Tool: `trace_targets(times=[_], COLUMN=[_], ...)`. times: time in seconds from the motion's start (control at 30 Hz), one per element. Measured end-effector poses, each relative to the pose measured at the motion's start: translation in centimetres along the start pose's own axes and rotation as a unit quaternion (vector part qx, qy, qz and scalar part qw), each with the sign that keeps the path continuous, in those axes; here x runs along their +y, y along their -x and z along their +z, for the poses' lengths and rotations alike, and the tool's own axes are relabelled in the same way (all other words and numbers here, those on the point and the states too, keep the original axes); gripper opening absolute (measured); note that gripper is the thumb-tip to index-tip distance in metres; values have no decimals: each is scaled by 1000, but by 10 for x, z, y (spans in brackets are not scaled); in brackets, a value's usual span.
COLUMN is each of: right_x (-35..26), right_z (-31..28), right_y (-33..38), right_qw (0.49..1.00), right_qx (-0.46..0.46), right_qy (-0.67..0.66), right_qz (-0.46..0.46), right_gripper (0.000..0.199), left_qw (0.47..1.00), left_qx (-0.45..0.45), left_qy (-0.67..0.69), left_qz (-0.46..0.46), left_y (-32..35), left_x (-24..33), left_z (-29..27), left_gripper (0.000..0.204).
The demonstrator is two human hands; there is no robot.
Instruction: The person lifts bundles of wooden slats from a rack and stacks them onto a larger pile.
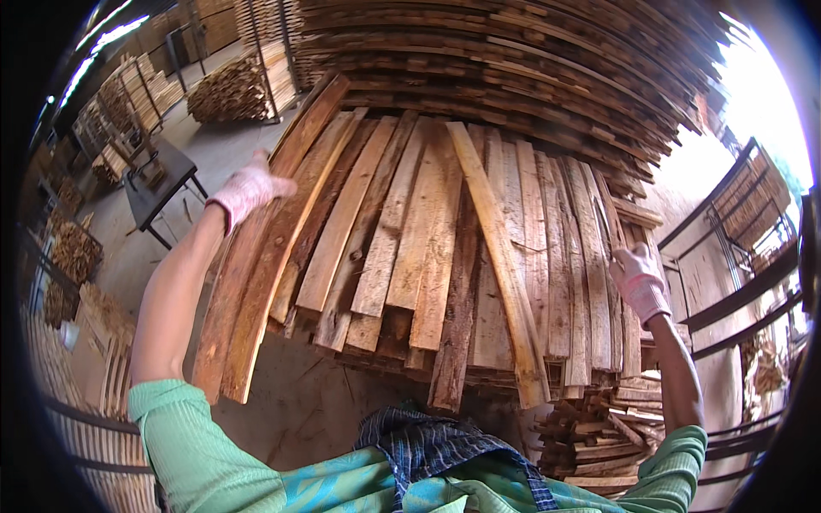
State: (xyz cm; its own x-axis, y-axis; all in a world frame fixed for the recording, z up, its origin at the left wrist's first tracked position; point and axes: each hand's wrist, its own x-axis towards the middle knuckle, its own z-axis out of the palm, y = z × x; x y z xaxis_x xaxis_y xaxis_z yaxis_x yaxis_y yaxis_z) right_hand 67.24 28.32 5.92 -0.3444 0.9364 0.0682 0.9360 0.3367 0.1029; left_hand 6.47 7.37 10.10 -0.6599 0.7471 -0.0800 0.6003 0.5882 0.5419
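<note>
In front of me lies a broad stack of rough wooden planks (419, 248), mostly side by side and pointing away. Both my hands wear pale pink gloves. At the stack's left edge, my left hand (255, 188) is closed over a long reddish-brown plank (256, 265), its thumb lying across the top. My right hand (640, 280) is at the right edge, with fingers curled against a narrow plank (631, 342) there; its grip is partly hidden. One lighter plank (500, 265) lies slantwise on top of the others.
Behind the stack rises a tall wall of layered boards (513, 64). A dark table (162, 184) stands to the left, with bundled wood (229, 92) beyond it. Loose offcuts (599, 440) are piled low at right, near dark metal rails (744, 291).
</note>
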Motion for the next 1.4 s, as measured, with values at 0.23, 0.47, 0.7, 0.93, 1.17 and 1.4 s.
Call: trace_targets(times=[0.23, 0.47, 0.7, 0.93, 1.17, 1.4], right_x=[-201, -260, -351, -538, -560, -464], right_z=[-16, -31, -81, -81, -54, -145], right_y=[-22, -33, -40, -13, -49, -14], right_qw=[989, 988, 956, 963, 945, 878], right_qx=[-74, -52, -26, -76, -69, -121], right_qy=[-74, -15, -212, -222, -114, -309], right_qz=[-102, -148, -200, -131, -297, -345], right_gripper=[66, 64, 56, 62, 43, 61], left_qw=[995, 985, 986, 897, 789, 726], left_qx=[-34, 23, 45, 68, 137, 195], left_qy=[-85, -144, -136, 436, 593, 660], left_qz=[-47, -87, -84, 32, 81, -4], left_y=[21, 42, 47, 114, 233, 313], left_x=[8, -33, -47, -83, -128, -196], left_z=[-10, 13, -17, -86, -100, -28], left_gripper=[108, 83, 65, 89, 45, 45])
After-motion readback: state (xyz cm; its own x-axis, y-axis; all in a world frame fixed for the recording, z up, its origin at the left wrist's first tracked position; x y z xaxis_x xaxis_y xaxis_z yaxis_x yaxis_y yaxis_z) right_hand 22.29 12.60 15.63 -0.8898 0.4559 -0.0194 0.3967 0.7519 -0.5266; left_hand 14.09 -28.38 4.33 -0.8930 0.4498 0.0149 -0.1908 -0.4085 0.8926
